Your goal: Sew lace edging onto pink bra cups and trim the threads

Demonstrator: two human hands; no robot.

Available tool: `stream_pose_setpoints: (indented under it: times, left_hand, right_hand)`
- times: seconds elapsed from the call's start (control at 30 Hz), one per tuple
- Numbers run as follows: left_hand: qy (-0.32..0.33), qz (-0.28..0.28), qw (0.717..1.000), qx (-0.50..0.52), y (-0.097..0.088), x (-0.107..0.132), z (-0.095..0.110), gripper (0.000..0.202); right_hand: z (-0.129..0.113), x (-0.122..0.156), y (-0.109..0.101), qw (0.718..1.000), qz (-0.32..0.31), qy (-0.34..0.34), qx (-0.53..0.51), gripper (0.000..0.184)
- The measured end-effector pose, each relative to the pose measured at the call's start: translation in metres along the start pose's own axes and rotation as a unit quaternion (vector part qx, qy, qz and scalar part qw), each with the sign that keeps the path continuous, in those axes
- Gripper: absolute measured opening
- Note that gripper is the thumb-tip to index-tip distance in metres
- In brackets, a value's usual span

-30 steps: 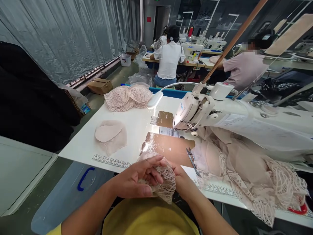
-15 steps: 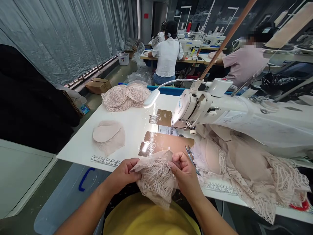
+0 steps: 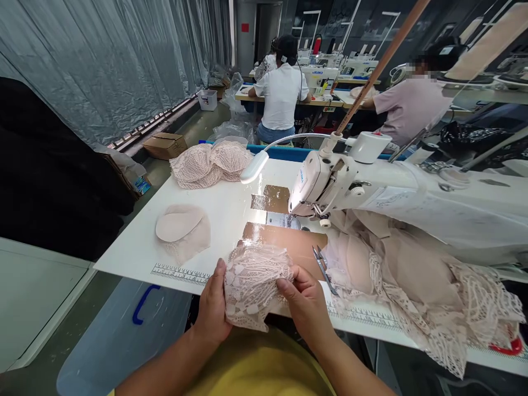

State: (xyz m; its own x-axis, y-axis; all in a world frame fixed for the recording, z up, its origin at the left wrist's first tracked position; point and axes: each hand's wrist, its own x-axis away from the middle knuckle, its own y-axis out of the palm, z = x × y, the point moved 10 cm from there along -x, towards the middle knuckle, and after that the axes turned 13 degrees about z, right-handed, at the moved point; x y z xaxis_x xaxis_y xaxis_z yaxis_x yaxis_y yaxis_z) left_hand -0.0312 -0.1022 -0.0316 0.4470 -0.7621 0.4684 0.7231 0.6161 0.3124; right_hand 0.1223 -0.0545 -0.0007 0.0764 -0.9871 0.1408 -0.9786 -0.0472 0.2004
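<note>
Sewing-workshop table [image 3: 231, 209], white, with a lace cup [image 3: 253, 283] held at its near edge.

Half a second earlier the cup hung bunched, pinched near its top by both hands; now it lies spread and lower, across the table's edge and the printed ruler [image 3: 179, 272]. The left hand [image 3: 214, 308] clasps its rim at 9 o'clock, thumb up along the lace; the right hand [image 3: 307, 305] grips it at 3 o'clock, fingers curled over the rim (so the cup sits squarely between them). Thread snips [image 3: 322, 264] lie at 2 o'clock of the cup, near the right hand, beside a lace heap [image 3: 412, 286]. At 1 o'clock stands the sewing machine [image 3: 330, 181]; at 10 o'clock, a foam pad [image 3: 179, 225].
</note>
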Motion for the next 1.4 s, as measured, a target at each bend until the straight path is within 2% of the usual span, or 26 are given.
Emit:
stream_pose_setpoints:
  times: [0.1, 0.17, 0.2, 0.27, 0.3, 0.33, 0.37, 0.4, 0.43, 0.47, 0.57, 0.63, 0.73, 1.03, 1.27, 1.4]
  left_hand:
    - [-0.094, -0.041, 0.994, 0.028, -0.001, -0.002, -0.018, 0.046]
    - [-0.094, -0.084, 0.992, 0.018, -0.004, -0.003, -0.014, 0.05]
    - [-0.053, -0.096, 0.994, 0.005, -0.008, -0.006, -0.002, 0.051]
    - [0.1, -0.11, 0.988, -0.045, -0.012, -0.006, 0.038, 0.041]
    - [0.186, -0.12, 0.971, -0.086, -0.01, -0.001, 0.059, 0.035]
    - [0.255, -0.138, 0.946, -0.142, -0.004, 0.006, 0.075, 0.037]
    - [0.295, -0.168, 0.918, -0.204, 0.006, 0.012, 0.083, 0.051]
    - [0.303, -0.206, 0.892, -0.264, 0.016, 0.017, 0.083, 0.068]
    - [0.286, -0.243, 0.873, -0.312, 0.026, 0.021, 0.078, 0.078]
    - [0.255, -0.277, 0.859, -0.346, 0.033, 0.023, 0.069, 0.079]
    - [0.188, -0.331, 0.846, -0.372, 0.047, 0.026, 0.049, 0.048]
    - [0.186, -0.337, 0.847, -0.366, 0.051, 0.025, 0.044, 0.033]
    - [0.186, -0.351, 0.849, -0.349, 0.055, 0.025, 0.041, 0.029]
    - [0.203, -0.343, 0.843, -0.362, 0.066, 0.018, 0.05, 0.027]
    - [0.181, -0.341, 0.86, -0.333, 0.073, 0.007, 0.046, 0.029]
    - [0.19, -0.348, 0.856, -0.331, 0.078, 0.005, 0.048, 0.03]
  right_hand:
    - [-0.005, -0.004, -0.013, 0.998, 0.046, -0.003, -0.053, 0.029]
    - [-0.009, -0.009, -0.021, 0.995, 0.073, 0.01, -0.072, 0.029]
    - [-0.011, -0.01, -0.022, 0.995, 0.073, 0.015, -0.07, 0.028]
    - [-0.015, -0.011, -0.014, 0.999, 0.023, 0.02, -0.035, 0.024]
    - [-0.016, -0.01, -0.006, 1.0, -0.021, 0.021, -0.009, 0.022]
    - [-0.016, -0.007, 0.003, 0.998, -0.065, 0.02, 0.015, 0.02]
    - [-0.015, -0.002, 0.012, 0.994, -0.106, 0.021, 0.033, 0.019]
    - [-0.014, 0.002, 0.019, 0.989, -0.139, 0.021, 0.049, 0.018]
    - [-0.013, 0.005, 0.025, 0.984, -0.163, 0.019, 0.063, 0.017]
    - [-0.014, 0.008, 0.028, 0.981, -0.176, 0.009, 0.081, 0.016]
    - [-0.023, 0.007, 0.031, 0.971, -0.176, -0.054, 0.151, 0.015]
    - [-0.034, 0.004, 0.031, 0.965, -0.162, -0.101, 0.179, 0.017]
    - [-0.048, -0.001, 0.028, 0.961, -0.133, -0.144, 0.193, 0.02]
    - [-0.056, -0.012, 0.014, 0.949, -0.041, -0.18, 0.254, 0.019]
    - [-0.054, -0.022, 0.009, 0.954, -0.028, -0.159, 0.254, 0.022]
    - [-0.041, -0.029, 0.007, 0.973, -0.058, -0.075, 0.209, 0.019]
